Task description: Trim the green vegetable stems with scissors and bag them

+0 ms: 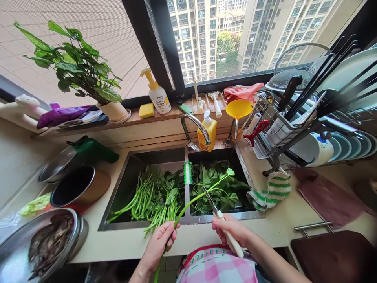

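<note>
My left hand (160, 241) pinches the lower end of a long green vegetable stalk (198, 197) that reaches up over the sink divider to a leafy tip. My right hand (231, 229) grips white-handled scissors (216, 210); the open blades straddle the stalk near its middle. A bundle of uncut green stems (147, 200) lies in the left sink basin (134, 165). Cut leaves (219, 182) fill the right basin.
A faucet (196, 127) and yellow soap bottle (207, 135) stand behind the sink. A dish rack (312, 118) with plates is at right, a striped cloth (272, 190) beside it. Bowls and a pot (75, 188) sit at left, a potted plant (79, 67) on the sill.
</note>
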`<state>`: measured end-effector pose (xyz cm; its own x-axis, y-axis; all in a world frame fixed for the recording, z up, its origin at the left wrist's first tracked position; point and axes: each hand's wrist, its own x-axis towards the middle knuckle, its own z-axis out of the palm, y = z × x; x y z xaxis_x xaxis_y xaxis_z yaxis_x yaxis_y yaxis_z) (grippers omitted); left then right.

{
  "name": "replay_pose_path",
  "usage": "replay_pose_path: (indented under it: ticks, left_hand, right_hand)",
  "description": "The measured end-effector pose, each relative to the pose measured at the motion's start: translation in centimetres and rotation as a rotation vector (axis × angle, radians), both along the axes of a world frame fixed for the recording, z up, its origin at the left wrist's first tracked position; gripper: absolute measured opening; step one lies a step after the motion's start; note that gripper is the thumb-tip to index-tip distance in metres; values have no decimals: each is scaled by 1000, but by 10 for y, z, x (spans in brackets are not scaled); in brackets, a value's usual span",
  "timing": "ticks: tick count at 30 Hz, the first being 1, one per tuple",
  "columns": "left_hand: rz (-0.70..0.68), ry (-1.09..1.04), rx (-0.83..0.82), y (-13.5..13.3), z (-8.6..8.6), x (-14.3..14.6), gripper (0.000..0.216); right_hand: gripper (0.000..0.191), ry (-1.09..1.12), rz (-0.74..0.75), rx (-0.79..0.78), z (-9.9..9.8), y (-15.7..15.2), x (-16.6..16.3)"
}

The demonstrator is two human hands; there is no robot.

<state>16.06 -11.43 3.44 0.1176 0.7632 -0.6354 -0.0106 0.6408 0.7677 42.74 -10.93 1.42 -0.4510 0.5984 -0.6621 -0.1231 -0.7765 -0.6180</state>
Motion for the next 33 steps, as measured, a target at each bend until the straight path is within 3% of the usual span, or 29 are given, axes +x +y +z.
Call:
replay_pose_path:
  ticks: [7, 14, 19, 24, 29, 33]
  left_hand:
    - [70, -39, -57, -4, -7, -1, 45]
    - [90, -60, -74, -4, -12, -4, 42]
    - [88, -48, -78, -5, -10, -2, 44]
    - [99, -49, -60, -4, -10, -3, 43]
    - [112, -32, -49, -4, -11, -2, 43]
    - [81, -22, -60, -4, -11, 2, 48]
  right_hand:
    - [49, 49, 6, -33, -7, -5, 3]
    - [46, 252, -186, -277, 0, -8, 14]
    - [48, 220, -209, -368, 4, 3, 13]
    - [42, 113, -193, -250, -2, -1, 10]
    - [45, 64, -37, -87, -5, -9, 7]
    - [48, 43, -39, -75, -2, -5, -2]
